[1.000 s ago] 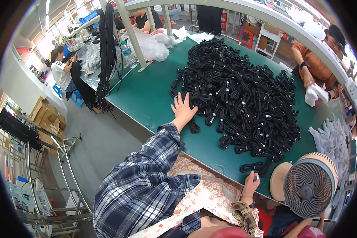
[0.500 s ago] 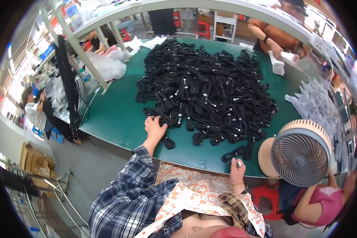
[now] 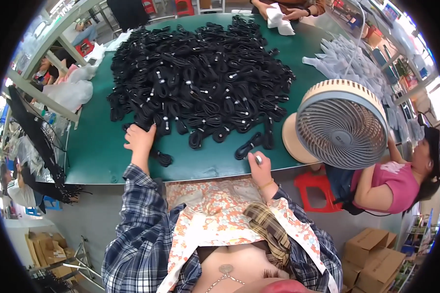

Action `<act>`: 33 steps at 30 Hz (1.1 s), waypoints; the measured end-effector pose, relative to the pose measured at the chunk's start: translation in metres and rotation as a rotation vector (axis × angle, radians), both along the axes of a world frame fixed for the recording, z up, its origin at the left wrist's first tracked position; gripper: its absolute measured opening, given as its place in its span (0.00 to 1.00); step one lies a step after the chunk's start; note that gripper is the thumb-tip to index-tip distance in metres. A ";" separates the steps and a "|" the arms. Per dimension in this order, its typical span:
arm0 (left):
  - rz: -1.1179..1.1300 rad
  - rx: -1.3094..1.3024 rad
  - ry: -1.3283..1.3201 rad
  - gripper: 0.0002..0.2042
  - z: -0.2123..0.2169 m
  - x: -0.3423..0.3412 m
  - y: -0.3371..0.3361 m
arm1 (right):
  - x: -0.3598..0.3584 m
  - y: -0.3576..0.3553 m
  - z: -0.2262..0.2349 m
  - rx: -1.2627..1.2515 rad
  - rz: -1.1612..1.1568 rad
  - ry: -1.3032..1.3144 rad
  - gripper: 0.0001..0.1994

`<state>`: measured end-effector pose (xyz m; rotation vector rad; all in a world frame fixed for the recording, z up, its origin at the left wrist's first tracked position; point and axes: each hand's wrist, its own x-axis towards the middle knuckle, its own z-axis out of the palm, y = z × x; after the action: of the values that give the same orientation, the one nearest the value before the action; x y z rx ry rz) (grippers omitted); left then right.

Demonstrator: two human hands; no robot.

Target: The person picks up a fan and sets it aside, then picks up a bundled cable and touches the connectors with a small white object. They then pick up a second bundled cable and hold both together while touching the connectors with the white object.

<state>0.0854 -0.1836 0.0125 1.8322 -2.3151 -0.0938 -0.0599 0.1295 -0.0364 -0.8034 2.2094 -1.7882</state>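
We cannot tell whether the left hand (image 3: 141,141) grips or only touches the pile of black cords (image 3: 200,78), since it hides its contact from us. The right hand (image 3: 262,172) covers most of a small grey piece (image 3: 258,159), too little showing to identify. The upper edge cuts off a co-worker (image 3: 314,9).

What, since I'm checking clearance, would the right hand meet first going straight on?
Probably the looped black cord bundle just ahead of the right hand, though the hand's height is unclear.
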 end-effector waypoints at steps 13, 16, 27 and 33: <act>-0.037 0.063 -0.087 0.34 -0.003 0.008 0.002 | 0.000 0.003 -0.002 -0.043 -0.006 0.025 0.14; 0.005 -0.019 0.057 0.33 -0.016 0.016 -0.002 | -0.001 0.002 -0.001 -0.041 0.004 0.029 0.14; -0.037 0.095 -0.034 0.31 -0.010 0.022 -0.015 | -0.001 0.001 -0.006 -0.038 0.007 0.020 0.14; -0.138 -0.220 0.679 0.24 -0.012 0.041 -0.019 | 0.000 0.002 -0.008 -0.032 0.021 0.026 0.14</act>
<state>0.1261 -0.2025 0.0007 1.2680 -1.8706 -0.3949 -0.0594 0.1312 -0.0443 -0.8576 2.1853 -1.8179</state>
